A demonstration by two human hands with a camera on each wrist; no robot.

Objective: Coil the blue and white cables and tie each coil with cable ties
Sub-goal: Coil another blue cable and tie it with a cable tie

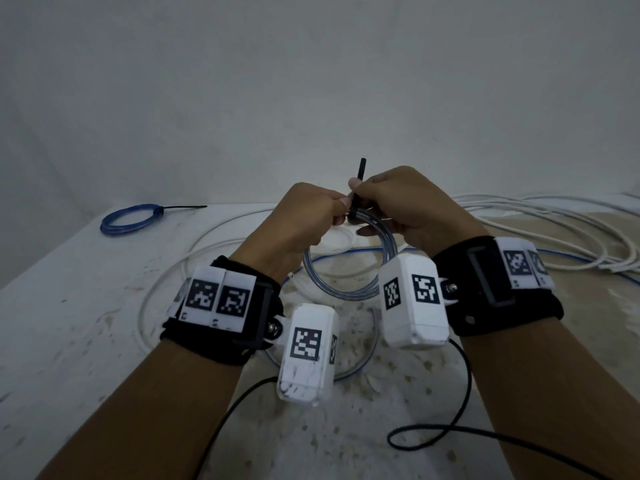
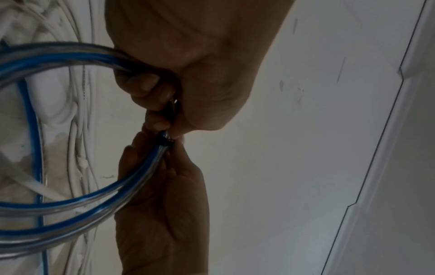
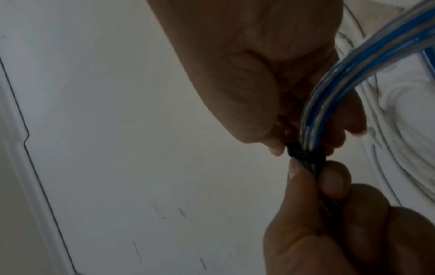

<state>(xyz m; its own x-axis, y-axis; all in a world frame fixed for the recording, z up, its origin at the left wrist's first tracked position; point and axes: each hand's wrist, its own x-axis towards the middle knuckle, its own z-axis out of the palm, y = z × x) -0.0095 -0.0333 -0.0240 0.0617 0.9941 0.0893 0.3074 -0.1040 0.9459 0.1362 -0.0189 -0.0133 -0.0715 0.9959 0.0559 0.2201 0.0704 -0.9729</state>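
Note:
A small coil of blue cable (image 1: 346,292) hangs between my two hands above the table. My left hand (image 1: 322,216) grips the top of the coil with curled fingers (image 2: 146,87). A black cable tie (image 1: 361,171) is wrapped round the bundle (image 2: 164,142) right beside that grip, and its tail sticks up. My right hand (image 1: 377,202) pinches that tail just above the band (image 3: 303,152), thumb against forefinger. The blue coil (image 3: 376,55) curves away under the right palm. A second blue coil (image 1: 126,219) lies tied at the far left.
Loose white cable (image 1: 554,216) sprawls over the table's right side, and a white loop (image 1: 162,271) lies to the left. A strand of blue cable (image 1: 588,262) runs along the table under the hands. A black camera lead (image 1: 446,432) loops near the front. The wall stands close behind.

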